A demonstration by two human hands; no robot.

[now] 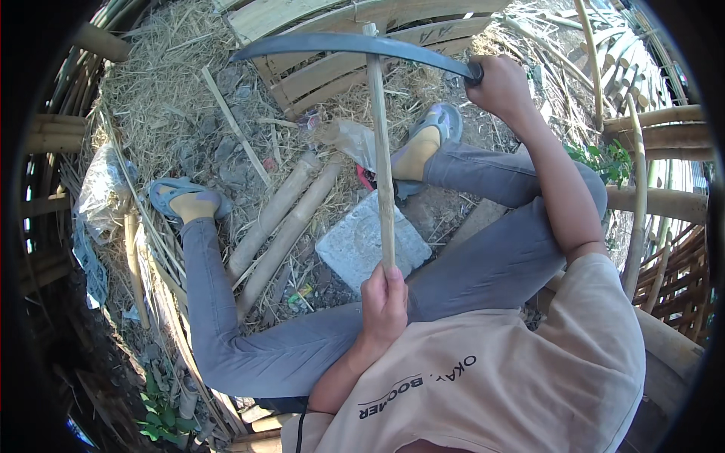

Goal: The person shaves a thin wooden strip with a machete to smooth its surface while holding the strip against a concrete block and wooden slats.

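Observation:
Near my lap, my left hand (384, 302) is closed round the lower end of a pale wooden stick (382, 166), thumb laid along it. The stick points up and away from me. At the far right my right hand (499, 84) grips the dark handle of a sickle (325, 44) with a long, curved grey blade. The blade reaches leftward across the stick just below its far tip; whether it bites into the wood I cannot tell. Beneath the stick, a whitish stone block (351, 240) lies on the ground between my legs.
A slatted wooden pallet (317, 94) stands at the far side. Two bamboo poles (291, 215) lie beside my left leg, amid dry straw (162, 83). A clear plastic bag (351, 143) is near my right foot. Bamboo rails (657, 202) stand on the right.

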